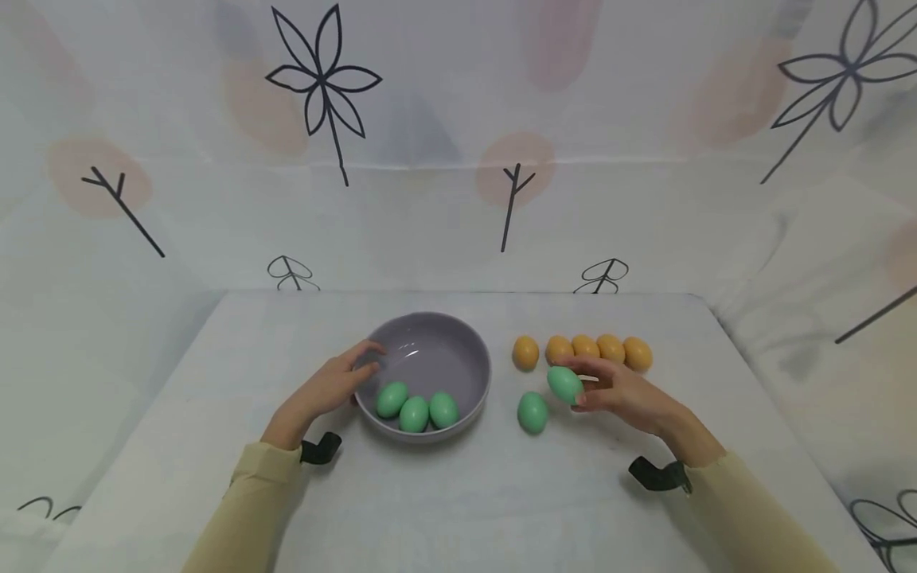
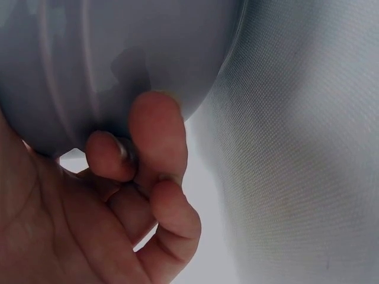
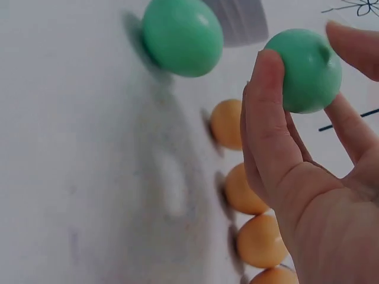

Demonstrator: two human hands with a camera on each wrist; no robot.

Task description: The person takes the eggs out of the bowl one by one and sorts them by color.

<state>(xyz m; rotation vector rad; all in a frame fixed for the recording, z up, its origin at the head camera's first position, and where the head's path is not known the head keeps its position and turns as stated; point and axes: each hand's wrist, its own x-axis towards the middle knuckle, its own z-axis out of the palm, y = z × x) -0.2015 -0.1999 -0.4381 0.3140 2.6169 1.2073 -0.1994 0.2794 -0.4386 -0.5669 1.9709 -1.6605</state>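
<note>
My left hand (image 1: 325, 388) grips the left rim of a grey-purple bowl (image 1: 437, 350), with fingers reaching over the edge. In the left wrist view several curled fingers (image 2: 159, 130) lie against the bowl's outer wall (image 2: 166, 53). Three green eggs sit together at the bowl's near side, the middle egg (image 1: 414, 415) lowest. To the right, my right hand (image 1: 619, 390) pinches another green egg (image 1: 565, 385) between thumb and fingers, raised above the table. A further green egg (image 1: 532, 413) lies on the table, between the bowl and that hand.
Behind the right hand, several orange eggs (image 1: 611, 348) form a row, partly covered by its fingers. A separate orange egg (image 1: 526, 352) lies left of them. A white cloth covers the table (image 1: 430, 509), and a patterned sheet (image 1: 430, 215) hangs behind it.
</note>
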